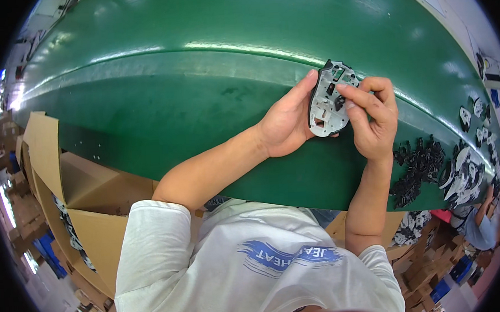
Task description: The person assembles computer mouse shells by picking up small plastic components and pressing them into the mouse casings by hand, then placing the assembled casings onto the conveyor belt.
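Note:
A mouse-shaped plastic shell (322, 114), pale grey inside with a black rim and several cut-outs, is tilted up over the green bench. Its left edge and underside rest in my left hand (285, 120), thumb along the rim and the other fingers mostly hidden behind it. My right hand (375, 115) reaches over the shell from the right, index finger and thumb close together at its inner face. A small black plastic part (339, 102) sits at those fingertips, against the middle of the shell. Whether it is seated in the shell, I cannot tell.
On the green bench (202, 102), a heap of small black parts (419, 167) lies right of my right forearm. Beyond it are several white-and-black shells (467, 173). An open cardboard box (96, 237) stands at the left edge. Another person (482, 226) is at the far right.

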`<state>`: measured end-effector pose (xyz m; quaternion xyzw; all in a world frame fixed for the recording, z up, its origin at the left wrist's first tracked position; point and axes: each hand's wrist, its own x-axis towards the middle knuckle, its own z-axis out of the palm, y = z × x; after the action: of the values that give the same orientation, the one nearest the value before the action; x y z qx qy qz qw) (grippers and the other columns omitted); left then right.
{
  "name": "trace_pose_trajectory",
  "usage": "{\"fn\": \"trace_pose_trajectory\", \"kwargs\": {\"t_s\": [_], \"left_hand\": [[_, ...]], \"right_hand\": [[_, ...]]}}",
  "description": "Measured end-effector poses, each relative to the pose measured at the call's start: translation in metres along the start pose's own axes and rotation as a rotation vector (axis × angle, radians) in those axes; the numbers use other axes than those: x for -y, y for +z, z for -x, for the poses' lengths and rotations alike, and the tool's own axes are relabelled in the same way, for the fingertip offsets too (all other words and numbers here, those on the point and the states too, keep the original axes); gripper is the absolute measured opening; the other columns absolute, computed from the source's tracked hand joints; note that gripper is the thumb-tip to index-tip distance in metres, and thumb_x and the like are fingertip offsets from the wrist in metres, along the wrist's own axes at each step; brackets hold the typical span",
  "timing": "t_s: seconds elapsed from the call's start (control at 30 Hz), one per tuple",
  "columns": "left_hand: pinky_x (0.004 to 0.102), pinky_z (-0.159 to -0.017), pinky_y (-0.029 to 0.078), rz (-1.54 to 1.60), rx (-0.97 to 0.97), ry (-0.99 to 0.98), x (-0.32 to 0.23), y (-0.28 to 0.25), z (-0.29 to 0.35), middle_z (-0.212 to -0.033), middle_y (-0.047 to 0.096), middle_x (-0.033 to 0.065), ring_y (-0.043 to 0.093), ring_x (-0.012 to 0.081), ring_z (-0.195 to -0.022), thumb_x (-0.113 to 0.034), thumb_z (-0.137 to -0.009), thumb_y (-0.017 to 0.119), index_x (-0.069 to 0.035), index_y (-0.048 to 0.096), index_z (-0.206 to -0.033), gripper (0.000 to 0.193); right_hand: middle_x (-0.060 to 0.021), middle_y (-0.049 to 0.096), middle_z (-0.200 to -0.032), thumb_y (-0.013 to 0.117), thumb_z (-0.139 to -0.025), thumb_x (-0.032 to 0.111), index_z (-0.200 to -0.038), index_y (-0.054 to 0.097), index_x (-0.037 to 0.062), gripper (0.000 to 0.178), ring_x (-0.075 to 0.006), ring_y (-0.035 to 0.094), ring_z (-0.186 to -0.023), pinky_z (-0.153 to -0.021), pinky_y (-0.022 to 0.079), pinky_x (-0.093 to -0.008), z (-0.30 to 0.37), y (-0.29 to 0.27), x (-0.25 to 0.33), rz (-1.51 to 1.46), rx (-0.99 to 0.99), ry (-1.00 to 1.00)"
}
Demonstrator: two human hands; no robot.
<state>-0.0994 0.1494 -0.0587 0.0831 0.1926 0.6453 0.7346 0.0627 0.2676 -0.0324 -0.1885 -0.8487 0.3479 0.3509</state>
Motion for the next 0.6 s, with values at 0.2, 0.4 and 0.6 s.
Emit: {"fn": "trace_pose_trajectory", "kwargs": {"t_s": [0.2,0.4,0.6], "left_hand": [[0.0379,-0.106,0.055,-0.099,-0.036,0.012,0.0,-0.002,-0.002,-0.139,0.066,0.0007,0.065,0.015,-0.126,-0.055,-0.117,0.031,-0.016,0.052,-0.153,0.057],[0.0404,-0.114,0.051,-0.254,-0.047,0.001,-0.003,0.0,0.001,-0.143,0.065,0.004,0.063,0.0177,-0.132,-0.053,-0.118,0.029,-0.011,0.052,-0.154,0.059],[0.0367,-0.109,0.052,-0.217,-0.063,0.032,-0.007,0.002,0.0,-0.132,0.066,0.0016,0.064,0.0134,-0.122,-0.054,-0.117,0.038,-0.012,0.053,-0.151,0.056]], "right_hand": [[-0.0056,0.068,-0.097,0.08,-0.083,0.001,-0.103,0.084,0.0104,0.023,-0.0263,0.065,-0.09,-0.088,0.053,-0.0411,-0.006,0.0,-0.004,0.164,0.001,-0.069],[-0.0056,0.072,-0.093,0.084,-0.082,0.001,-0.102,0.082,0.0101,0.022,-0.025,0.069,-0.089,-0.085,0.055,-0.039,-0.006,0.002,0.008,0.204,-0.066,-0.029],[-0.0071,0.075,-0.096,0.084,-0.082,-0.003,-0.101,0.08,0.0081,0.023,-0.0242,0.071,-0.087,-0.077,0.057,-0.0358,-0.003,0.002,0.008,0.186,-0.021,-0.006]]}}
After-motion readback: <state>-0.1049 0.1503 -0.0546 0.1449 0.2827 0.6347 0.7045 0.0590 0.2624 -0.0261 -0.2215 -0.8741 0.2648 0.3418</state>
